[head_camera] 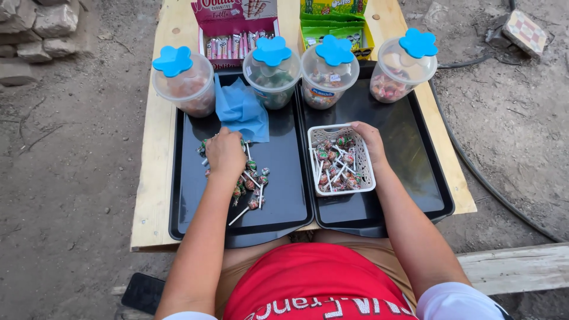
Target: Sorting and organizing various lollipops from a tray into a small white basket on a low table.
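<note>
My left hand [225,155] rests curled on a loose pile of wrapped lollipops [252,181] lying on the left black tray [278,207]; its fingers are closed over some of them. My right hand [368,139] reaches into the top right corner of a small white lattice basket [368,178] that holds several lollipops and sits on the right black tray [415,172]. What the right fingers hold is hidden.
Several clear plastic jars with blue flower lids [173,61] stand along the trays' far edge. A blue cloth [242,109] lies behind the left hand. Candy boxes [234,24] sit at the back of the wooden board [148,178]. Bare dirt surrounds it.
</note>
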